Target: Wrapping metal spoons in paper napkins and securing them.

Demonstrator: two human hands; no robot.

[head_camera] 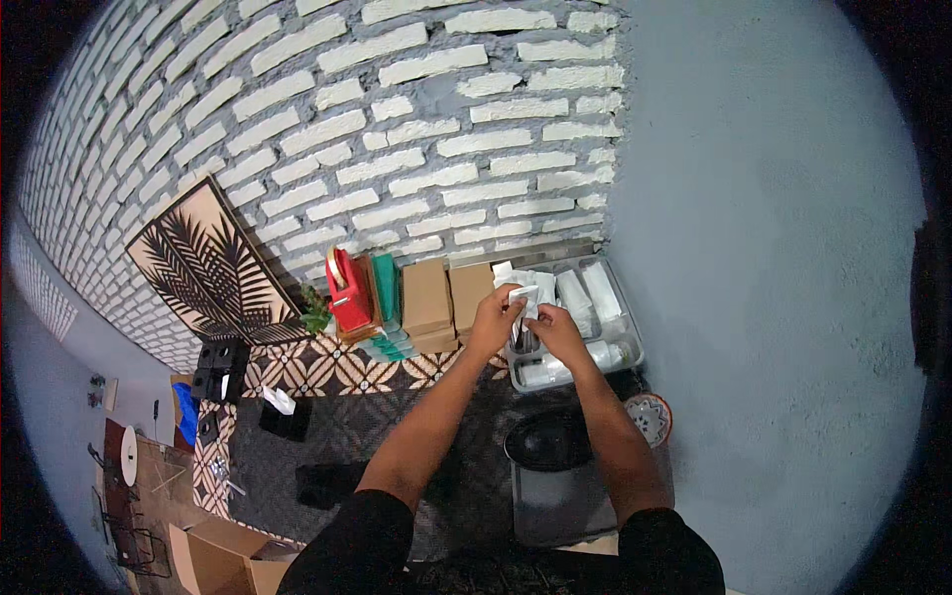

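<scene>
Both of my hands are raised over the left part of a clear plastic compartment tray (636, 338). My left hand (493, 320) grips a small folded white paper piece (525, 293), perhaps a napkin or packet. My right hand (556, 331) is close beside it, fingers bent at the lower edge of the white piece; whether they pinch it is not plain. More white paper packets (571, 290) stand in the rear compartments, and clear-wrapped white rolls (573, 363) lie in the front one. Dark items show under my fingers, partly hidden.
Left of the tray stand brown cardboard boxes (428, 297), green packets (386, 286) and a red tape dispenser (349, 297). Nearer are a black oval tray (547, 442), a grey tray (561, 506) and a patterned bowl (648, 418). A black tissue box (286, 422) sits left; a wall borders the right.
</scene>
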